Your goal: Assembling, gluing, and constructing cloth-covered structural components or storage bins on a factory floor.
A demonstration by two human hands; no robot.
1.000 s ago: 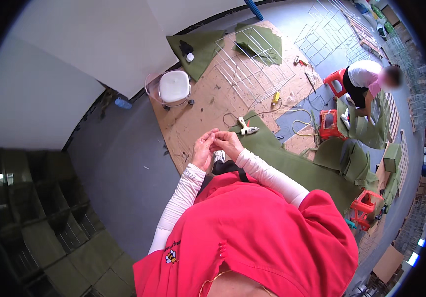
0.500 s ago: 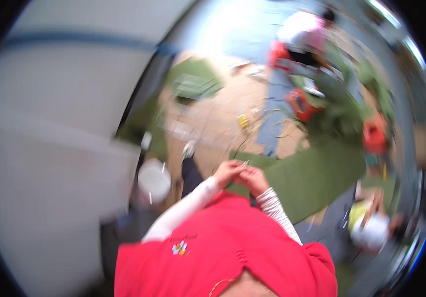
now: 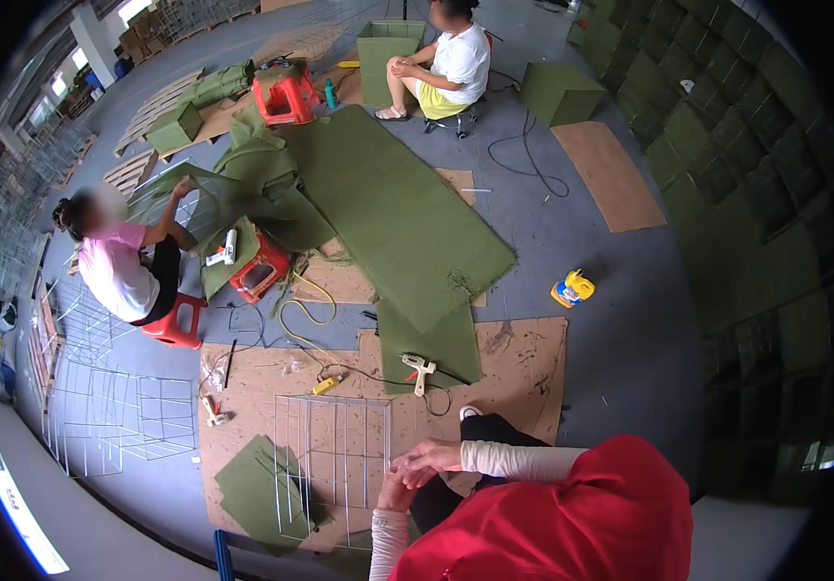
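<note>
Hands meeting at the edge of a white wire grid panel (image 3: 332,465) on the workshop floor.

The person in the red top has both hands right at the near right-hand edge of that grid: the right hand (image 3: 432,455) lies on top with its fingers curled together, the left hand (image 3: 397,492) tucked just under it, and honestly I can't tell if either one is actually pinching a wire or something small. The grid itself lies flat on a brown cardboard sheet (image 3: 524,363), partly over a scrap of dark green felt (image 3: 250,484). Just beyond the grid there's a white glue gun (image 3: 420,368) with a yellow hose looping off. Farther past it, a long green felt mat (image 3: 388,208), and two other people sitting on low red stools.
</note>
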